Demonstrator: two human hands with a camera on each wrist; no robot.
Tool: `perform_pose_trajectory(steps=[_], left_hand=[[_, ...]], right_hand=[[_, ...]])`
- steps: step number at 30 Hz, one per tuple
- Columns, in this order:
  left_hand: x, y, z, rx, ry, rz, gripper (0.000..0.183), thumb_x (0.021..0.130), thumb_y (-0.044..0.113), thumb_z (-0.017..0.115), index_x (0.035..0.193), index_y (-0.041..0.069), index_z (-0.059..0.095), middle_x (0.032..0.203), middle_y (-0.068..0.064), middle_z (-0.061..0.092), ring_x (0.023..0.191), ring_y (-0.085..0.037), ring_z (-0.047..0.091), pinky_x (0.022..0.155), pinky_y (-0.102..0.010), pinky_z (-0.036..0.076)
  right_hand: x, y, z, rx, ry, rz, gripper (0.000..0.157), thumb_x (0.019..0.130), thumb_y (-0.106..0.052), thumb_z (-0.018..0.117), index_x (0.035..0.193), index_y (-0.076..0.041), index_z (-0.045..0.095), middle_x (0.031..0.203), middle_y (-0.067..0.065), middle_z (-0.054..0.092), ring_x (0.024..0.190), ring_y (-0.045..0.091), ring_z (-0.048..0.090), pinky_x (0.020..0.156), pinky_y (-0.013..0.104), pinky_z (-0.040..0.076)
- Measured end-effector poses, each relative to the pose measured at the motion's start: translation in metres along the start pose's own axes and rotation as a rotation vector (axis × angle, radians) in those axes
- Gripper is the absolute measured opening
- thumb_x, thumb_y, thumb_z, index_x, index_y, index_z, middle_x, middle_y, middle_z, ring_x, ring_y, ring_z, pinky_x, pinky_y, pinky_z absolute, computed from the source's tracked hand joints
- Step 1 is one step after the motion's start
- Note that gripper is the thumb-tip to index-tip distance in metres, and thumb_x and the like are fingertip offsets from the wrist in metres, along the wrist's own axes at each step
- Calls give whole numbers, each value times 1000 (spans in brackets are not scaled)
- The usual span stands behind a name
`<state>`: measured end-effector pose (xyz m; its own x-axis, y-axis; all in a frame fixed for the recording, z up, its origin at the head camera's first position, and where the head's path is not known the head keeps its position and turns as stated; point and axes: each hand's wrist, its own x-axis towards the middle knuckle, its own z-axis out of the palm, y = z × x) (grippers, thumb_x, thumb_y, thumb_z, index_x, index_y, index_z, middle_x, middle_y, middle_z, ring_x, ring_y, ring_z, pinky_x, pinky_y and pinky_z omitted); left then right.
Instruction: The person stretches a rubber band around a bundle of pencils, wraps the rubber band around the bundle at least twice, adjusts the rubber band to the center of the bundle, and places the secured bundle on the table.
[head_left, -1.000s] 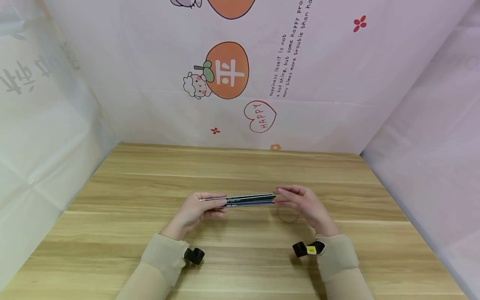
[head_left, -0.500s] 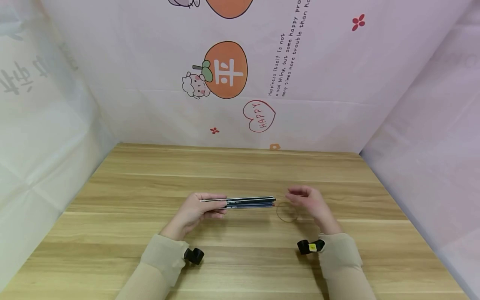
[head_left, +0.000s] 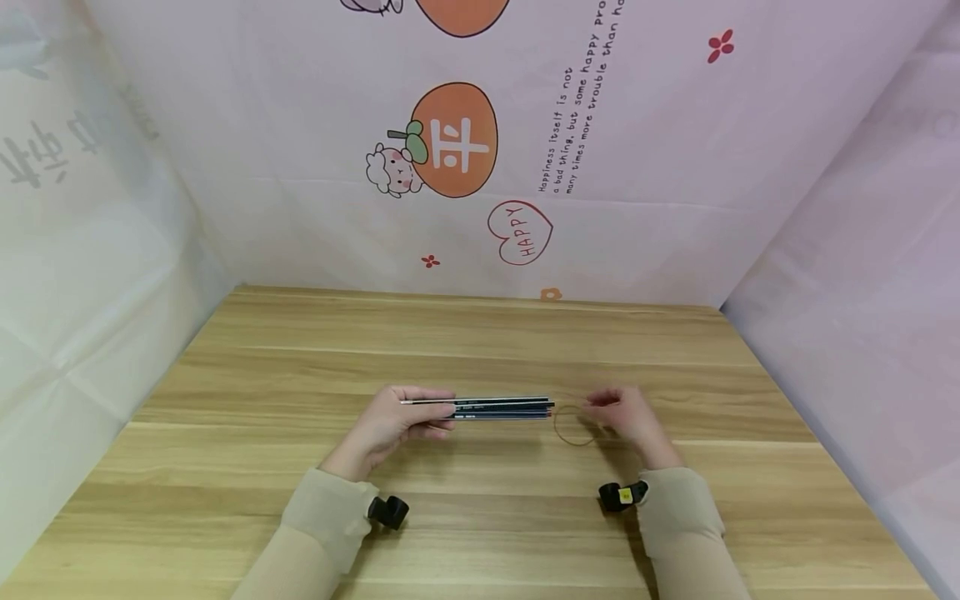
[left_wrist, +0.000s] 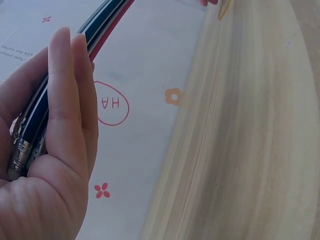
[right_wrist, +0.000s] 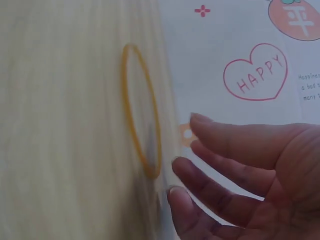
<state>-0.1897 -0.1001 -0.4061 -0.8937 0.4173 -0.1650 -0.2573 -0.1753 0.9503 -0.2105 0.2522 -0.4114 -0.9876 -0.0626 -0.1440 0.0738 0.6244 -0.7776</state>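
My left hand (head_left: 392,423) grips a bundle of several dark pencils (head_left: 504,409), held level with their far ends pointing right. Up close in the left wrist view, the pencils (left_wrist: 37,114) show metal ferrules at the near end, and a red one lies among the blue ones. A thin yellow-brown rubber band (head_left: 576,444) lies as a loop on the table, just beyond the pencils' right ends. Right beside it is my right hand (head_left: 626,418). In the right wrist view, its thumb and fingers are apart, holding nothing, close to the rubber band (right_wrist: 125,90).
The wooden table (head_left: 480,517) spreads around both hands. A printed white cloth (head_left: 637,242) stands behind it, with more white cloth (head_left: 847,333) along the sides. Each wrist wears a black camera, such as the left one (head_left: 388,512).
My right hand has left the pencils' ends, moved to the right and lowered toward the rubber band. The left hand keeps its grip, and the pencils' right ends have dipped slightly.
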Motion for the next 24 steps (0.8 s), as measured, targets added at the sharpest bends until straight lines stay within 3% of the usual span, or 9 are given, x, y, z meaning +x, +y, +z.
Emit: perform_pose_trajectory(steps=[5, 12, 19, 24], left_hand=[[0, -1, 1, 5, 10, -6, 45, 77, 10, 75, 114, -9, 60, 95, -17, 69, 83, -25, 69, 79, -38, 58], [-1, -1, 2, 20, -7, -9, 46, 77, 11, 75, 116, -9, 59, 93, -16, 70, 83, -25, 69, 85, -45, 54], [0, -1, 2, 16, -3, -7, 45, 78, 10, 74, 116, -10, 59, 90, -15, 70, 79, -22, 69, 82, -43, 56], [-1, 0, 1, 4, 1, -2, 45, 78, 9, 74, 116, -10, 59, 91, -16, 70, 79, -22, 69, 79, -40, 58]], right_hand=[[-2, 3, 1, -125, -22, 46, 29, 84, -17, 68, 104, 3, 63, 93, 12, 63, 75, 17, 55, 60, 28, 51], [-4, 1, 3, -312, -35, 7, 14, 84, -16, 67, 86, -2, 65, 83, 7, 63, 74, 18, 54, 62, 29, 47], [-3, -1, 7, -333, -27, 12, 13, 88, -14, 60, 81, -3, 62, 71, 3, 54, 65, 16, 47, 54, 24, 39], [-2, -4, 6, -205, -9, 30, 15, 93, -13, 53, 93, 1, 59, 80, 8, 57, 70, 19, 51, 57, 26, 45]])
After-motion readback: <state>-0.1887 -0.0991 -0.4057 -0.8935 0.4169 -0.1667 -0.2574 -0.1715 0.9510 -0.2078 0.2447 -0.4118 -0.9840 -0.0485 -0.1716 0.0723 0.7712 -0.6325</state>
